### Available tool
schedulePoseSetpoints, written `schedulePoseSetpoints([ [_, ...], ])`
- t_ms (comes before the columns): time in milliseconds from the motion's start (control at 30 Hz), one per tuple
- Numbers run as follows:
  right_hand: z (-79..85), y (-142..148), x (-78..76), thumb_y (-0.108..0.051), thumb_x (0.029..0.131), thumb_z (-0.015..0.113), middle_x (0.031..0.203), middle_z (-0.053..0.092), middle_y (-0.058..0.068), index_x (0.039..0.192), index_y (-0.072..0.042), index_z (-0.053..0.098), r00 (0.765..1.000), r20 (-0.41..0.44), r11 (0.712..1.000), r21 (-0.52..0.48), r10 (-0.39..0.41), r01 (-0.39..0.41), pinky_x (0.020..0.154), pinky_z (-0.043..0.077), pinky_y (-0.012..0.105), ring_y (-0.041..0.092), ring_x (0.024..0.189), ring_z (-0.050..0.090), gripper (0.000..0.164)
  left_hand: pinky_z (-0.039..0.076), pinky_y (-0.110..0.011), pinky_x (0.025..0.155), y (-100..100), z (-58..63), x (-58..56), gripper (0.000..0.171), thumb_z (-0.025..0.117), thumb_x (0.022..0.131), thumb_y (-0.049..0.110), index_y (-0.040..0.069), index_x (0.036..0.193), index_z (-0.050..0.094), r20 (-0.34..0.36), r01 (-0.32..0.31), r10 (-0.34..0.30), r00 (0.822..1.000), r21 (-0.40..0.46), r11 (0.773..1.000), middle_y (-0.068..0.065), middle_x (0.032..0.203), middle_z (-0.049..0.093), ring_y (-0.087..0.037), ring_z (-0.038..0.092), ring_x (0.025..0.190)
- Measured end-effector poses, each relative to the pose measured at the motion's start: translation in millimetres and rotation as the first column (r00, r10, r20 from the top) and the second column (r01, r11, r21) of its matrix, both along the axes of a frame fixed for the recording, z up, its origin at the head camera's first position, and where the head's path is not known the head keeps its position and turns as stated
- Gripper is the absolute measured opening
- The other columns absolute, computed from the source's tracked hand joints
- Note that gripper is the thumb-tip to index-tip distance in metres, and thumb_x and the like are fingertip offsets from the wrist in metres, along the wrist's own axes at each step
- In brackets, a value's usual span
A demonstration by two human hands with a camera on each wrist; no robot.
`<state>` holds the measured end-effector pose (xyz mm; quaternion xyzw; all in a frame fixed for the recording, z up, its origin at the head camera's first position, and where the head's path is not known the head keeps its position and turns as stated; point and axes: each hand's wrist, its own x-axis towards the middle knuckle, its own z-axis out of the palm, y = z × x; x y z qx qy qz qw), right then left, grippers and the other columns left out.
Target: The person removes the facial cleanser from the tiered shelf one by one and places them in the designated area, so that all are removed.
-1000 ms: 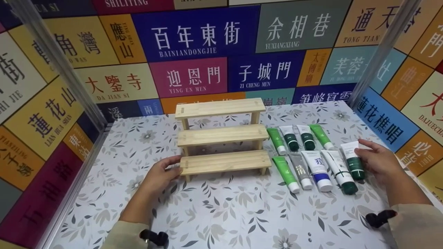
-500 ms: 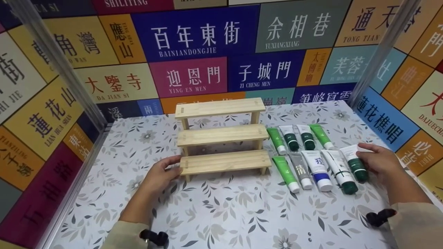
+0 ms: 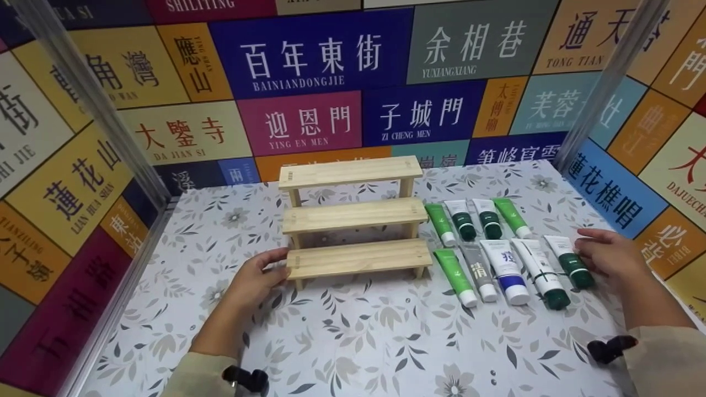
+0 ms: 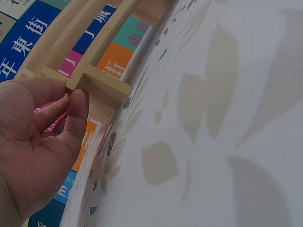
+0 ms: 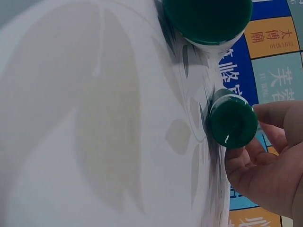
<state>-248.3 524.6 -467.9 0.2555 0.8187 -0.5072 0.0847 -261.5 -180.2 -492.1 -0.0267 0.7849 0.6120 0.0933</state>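
Note:
A three-tier wooden stand [image 3: 358, 259] is set mid-table. My left hand [image 3: 263, 278] pinches the left end of its lowest shelf between thumb and fingers; the left wrist view shows the thumb [image 4: 78, 111] at the shelf's end. Right of the stand, squeeze tubes lie in two rows. The rightmost tube [image 3: 571, 262], white with a dark green lower part and cap, lies flat at the end of the front row. My right hand [image 3: 612, 256] is at its right side, fingers relaxed and fingertips right at its edge. In the right wrist view its green cap [image 5: 233, 122] partly hides the fingers.
Beside it lie a larger white tube with a green cap [image 3: 543, 273], a white and blue tube [image 3: 504, 270], a grey tube [image 3: 479, 273] and a green tube [image 3: 455, 278]. Behind them is a row of several more tubes. Printed panels [image 3: 309, 52] enclose the floral table.
The rightmost tube has come down and right into line with the front row. My right hand's fingers have drawn off it to its right edge. My left hand has stayed on the stand.

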Motion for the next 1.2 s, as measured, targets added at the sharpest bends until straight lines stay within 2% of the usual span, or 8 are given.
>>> schedulePoseSetpoints([
  [233, 5.9, -8.6, -1.1, -0.048, 0.109, 0.056, 0.134, 0.058, -0.006, 0.147, -0.035, 0.054, 0.996, -0.085, 1.0, 0.013, 0.025, -0.024, 0.091, 0.057, 0.021, 0.014, 0.119, 0.056, 0.041, 0.061, -0.031, 0.092, -0.6, 1.4, 1.1, 0.052, 0.07, 0.102, 0.011, 0.01, 0.153, 0.058, -0.002, 0.005, -0.005, 1.0, -0.005, 1.0, -0.014, 0.158, 0.056, -0.018, 0.071, 0.115],
  [400, 11.3, -30.0, -8.1, -0.057, 0.105, 0.06, 0.14, 0.057, -0.008, 0.149, -0.035, 0.054, 0.993, -0.115, 1.0, 0.014, 0.025, -0.023, 0.091, 0.055, 0.017, 0.016, 0.128, 0.053, 0.049, 0.061, -0.033, 0.096, -0.6, 3.2, 2.7, 0.052, 0.07, 0.102, 0.013, 0.01, 0.153, 0.059, 0.005, 0.0, 0.0, 1.0, -0.006, 1.0, -0.013, 0.159, 0.056, -0.02, 0.071, 0.119],
  [467, 13.2, -41.2, -10.7, -0.059, 0.103, 0.061, 0.14, 0.058, -0.009, 0.15, -0.033, 0.054, 0.99, -0.132, 0.999, 0.02, 0.041, -0.038, 0.092, 0.055, 0.017, 0.014, 0.128, 0.054, 0.054, 0.061, -0.033, 0.096, -0.9, 2.8, 2.5, 0.051, 0.07, 0.103, 0.013, 0.011, 0.152, 0.059, 0.014, -0.004, 0.004, 1.0, 0.003, 1.0, -0.013, 0.159, 0.056, -0.02, 0.071, 0.119],
  [633, 18.2, -71.0, -16.7, -0.055, 0.104, 0.062, 0.129, 0.061, -0.016, 0.145, -0.03, 0.058, 0.979, -0.186, 0.996, 0.028, 0.087, -0.083, 0.09, 0.056, 0.018, 0.007, 0.118, 0.059, 0.048, 0.06, -0.032, 0.096, -1.2, 1.8, 2.0, 0.049, 0.068, 0.103, 0.013, 0.013, 0.152, 0.06, 0.04, -0.018, 0.018, 0.999, -0.007, 1.0, -0.011, 0.159, 0.055, -0.021, 0.071, 0.12],
  [800, 23.5, -102.1, -20.6, -0.052, 0.104, 0.065, 0.129, 0.063, -0.014, 0.143, -0.03, 0.06, 0.968, -0.224, 0.993, 0.0, 0.112, -0.114, 0.091, 0.057, 0.02, 0.009, 0.118, 0.061, 0.045, 0.06, -0.032, 0.097, -0.6, 1.1, 0.1, 0.048, 0.067, 0.103, 0.013, 0.016, 0.15, 0.061, 0.058, -0.035, 0.037, 0.998, -0.025, 0.999, -0.007, 0.159, 0.056, -0.021, 0.07, 0.123],
  [967, 25.6, -130.1, -20.7, -0.048, 0.104, 0.067, 0.127, 0.064, -0.012, 0.14, -0.026, 0.061, 0.942, -0.292, 0.983, -0.031, 0.162, -0.179, 0.094, 0.057, 0.025, 0.01, 0.116, 0.063, 0.043, 0.059, -0.033, 0.098, 0.3, 2.0, -0.3, 0.047, 0.067, 0.103, 0.014, 0.017, 0.15, 0.062, 0.062, -0.036, 0.038, 0.997, -0.026, 0.999, -0.006, 0.159, 0.056, -0.021, 0.069, 0.125],
  [1200, 27.1, -168.8, -21.8, -0.04, 0.105, 0.07, 0.116, 0.069, -0.014, 0.134, -0.018, 0.064, 0.897, -0.382, 0.958, -0.085, 0.223, -0.274, 0.087, 0.059, 0.025, 0.011, 0.107, 0.068, 0.037, 0.06, -0.031, 0.097, 0.8, 3.7, 2.5, 0.048, 0.067, 0.103, 0.014, 0.015, 0.151, 0.061, 0.039, -0.022, 0.023, 0.999, -0.039, 0.999, -0.009, 0.159, 0.056, -0.023, 0.068, 0.127],
])
